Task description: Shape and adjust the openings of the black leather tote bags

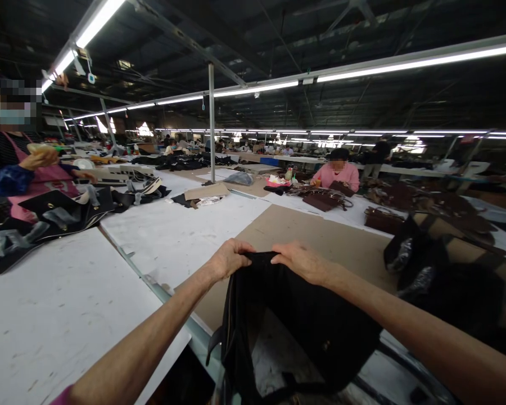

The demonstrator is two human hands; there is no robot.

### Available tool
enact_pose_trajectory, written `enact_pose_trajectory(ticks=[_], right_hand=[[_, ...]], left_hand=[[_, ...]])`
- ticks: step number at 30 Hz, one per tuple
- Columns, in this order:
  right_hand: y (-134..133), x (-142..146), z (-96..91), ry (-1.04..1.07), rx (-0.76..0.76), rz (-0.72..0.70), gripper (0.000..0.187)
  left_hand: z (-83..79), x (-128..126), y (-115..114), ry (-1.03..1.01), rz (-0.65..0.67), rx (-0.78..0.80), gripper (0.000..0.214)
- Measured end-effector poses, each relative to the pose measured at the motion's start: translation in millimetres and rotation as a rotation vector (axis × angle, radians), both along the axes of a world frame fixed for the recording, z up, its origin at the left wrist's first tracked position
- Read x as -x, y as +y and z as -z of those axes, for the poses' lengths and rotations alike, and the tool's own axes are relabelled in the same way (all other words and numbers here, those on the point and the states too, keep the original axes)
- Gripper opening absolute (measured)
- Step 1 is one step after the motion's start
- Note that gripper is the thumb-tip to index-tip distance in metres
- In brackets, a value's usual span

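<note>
A black bag gapes toward me at the near edge of the table, its inside in view. My left hand pinches the far end of its rim from the left. From the right, my right hand grips the same rim a short way along. A short stretch of black edge shows between the two hands. A small metal fitting glints on the bag's inner side, and a black strap hangs at its left. The bag's lower part runs out of view.
Brown board lies on the white-covered table. More black bags with plastic-wrapped parts stand at right, and black pieces lie at left. A co-worker in a pink apron stands left; another in pink sits beyond, near brown bags.
</note>
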State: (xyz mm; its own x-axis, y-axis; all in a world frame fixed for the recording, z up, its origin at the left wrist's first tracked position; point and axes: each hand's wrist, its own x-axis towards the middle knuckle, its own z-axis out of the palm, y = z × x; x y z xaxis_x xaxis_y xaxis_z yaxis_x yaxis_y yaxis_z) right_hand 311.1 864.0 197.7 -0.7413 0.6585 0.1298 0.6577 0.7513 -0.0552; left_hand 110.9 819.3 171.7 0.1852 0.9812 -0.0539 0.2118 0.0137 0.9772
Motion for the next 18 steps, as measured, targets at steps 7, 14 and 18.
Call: enact_pose_trajectory(ticks=[7, 14, 18], right_hand=[[-1.6, 2.9, 4.3, -0.065, -0.194, -0.02, 0.012], [-22.0, 6.4, 1.8, -0.154, -0.411, -0.118, 0.005], [-24.4, 7.5, 6.1, -0.062, -0.164, 0.159, 0.012]], left_hand=[[0.9, -1.8, -6.0, 0.162, -0.034, -0.242, 0.03], [-7.5, -7.2, -10.6, 0.499, -0.138, -0.254, 0.042], [-18.1, -10.3, -34.5, 0.226, -0.118, -0.023, 0.079]])
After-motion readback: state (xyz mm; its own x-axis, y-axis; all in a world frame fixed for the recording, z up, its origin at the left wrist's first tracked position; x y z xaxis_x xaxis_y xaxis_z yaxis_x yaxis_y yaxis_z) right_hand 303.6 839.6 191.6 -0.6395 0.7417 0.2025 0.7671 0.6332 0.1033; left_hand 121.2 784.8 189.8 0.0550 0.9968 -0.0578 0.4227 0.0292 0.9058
